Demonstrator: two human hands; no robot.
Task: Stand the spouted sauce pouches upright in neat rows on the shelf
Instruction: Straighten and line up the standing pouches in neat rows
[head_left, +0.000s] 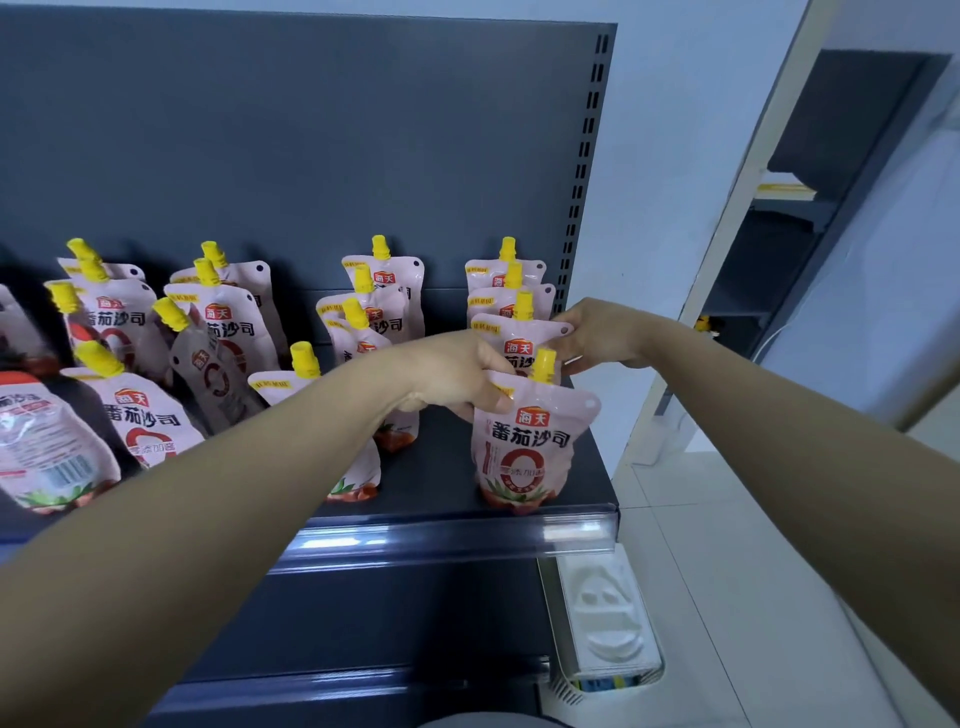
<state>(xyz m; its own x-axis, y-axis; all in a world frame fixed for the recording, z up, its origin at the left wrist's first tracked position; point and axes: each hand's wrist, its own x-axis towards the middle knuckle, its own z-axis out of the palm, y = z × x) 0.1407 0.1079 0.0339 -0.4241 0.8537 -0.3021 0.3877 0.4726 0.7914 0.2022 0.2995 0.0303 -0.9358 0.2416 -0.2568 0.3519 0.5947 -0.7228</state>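
While my left fingers (493, 402) clamp the front pouch (530, 447) at its 10 o'clock corner, at the shelf's (441, 483) 4 o'clock end, my right fingers (574, 319) pinch the next pouch (511, 335) at 12. I should square both, bases flat and spouts aligned.

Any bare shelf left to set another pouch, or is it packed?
Bare shelf strip between the middle row and the front right pouch, near the left hand. Left side is crowded: tilted pouches lean on each other.
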